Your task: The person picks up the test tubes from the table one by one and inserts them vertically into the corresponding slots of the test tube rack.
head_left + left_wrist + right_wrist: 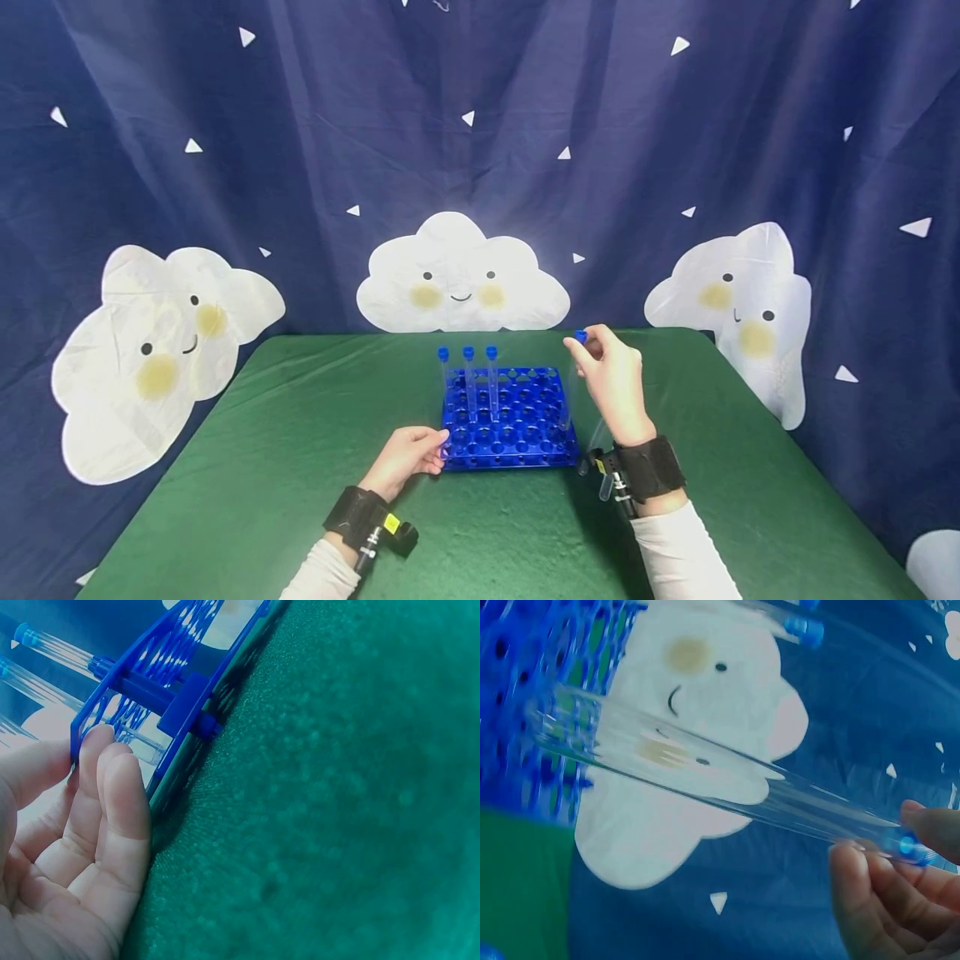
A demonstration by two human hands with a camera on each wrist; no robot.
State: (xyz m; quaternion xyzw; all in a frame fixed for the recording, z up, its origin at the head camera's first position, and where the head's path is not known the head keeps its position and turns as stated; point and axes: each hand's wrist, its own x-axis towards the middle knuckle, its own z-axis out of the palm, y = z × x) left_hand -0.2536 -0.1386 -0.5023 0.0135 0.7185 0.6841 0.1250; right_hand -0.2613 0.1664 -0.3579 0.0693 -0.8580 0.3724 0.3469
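Observation:
A blue test tube rack (510, 461) stands on the green table. My left hand (405, 457) grips its near left corner, the thumb on the top plate's edge and the fingers beneath it in the left wrist view. Three clear test tubes with blue caps, one of them the middle tube (470, 385), stand upright at the rack's left side. Over the right side, my right hand (617, 385) pinches another test tube (697, 776) near its blue cap. That tube is slightly tilted, its rounded bottom at the rack's right columns; I cannot tell if it is in a hole.
Loose clear tubes, including one tube (606, 487), lie on the table (360, 533) right of the rack, partly hidden by the right wrist and its strapped camera (618, 487). A dark blue curtain (315, 167) with cloud prints hangs behind the table.

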